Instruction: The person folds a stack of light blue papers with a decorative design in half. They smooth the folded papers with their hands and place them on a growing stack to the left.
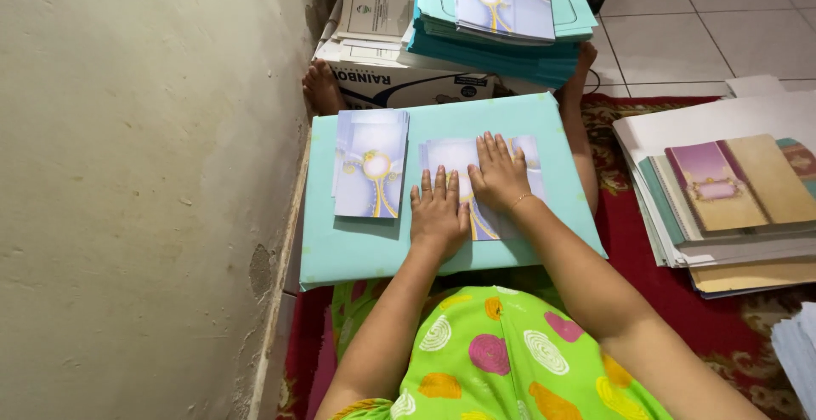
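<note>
Pale blue card (531,155) with gold ornament, lying at frame centre on a turquoise board (357,250) across the lap, long axis left-right, partly hidden under both palms. Left hand (438,212) flat on its lower left part, fingers together, pointing up-frame; right hand (500,173) flat just beside, a little higher, fingers slightly spread. Neither gripping, only pressing. Left of the hands, apart, a small stack of like cards (371,163), upright. More stacked folders (501,37) at top centre.

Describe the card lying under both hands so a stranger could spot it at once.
Find the turquoise board across the person's lap. Two pale blue cards with gold swirls lie on it. The wanted card is the right-hand one, pressed flat by left hand and right hand; the left card lies untouched.
</note>
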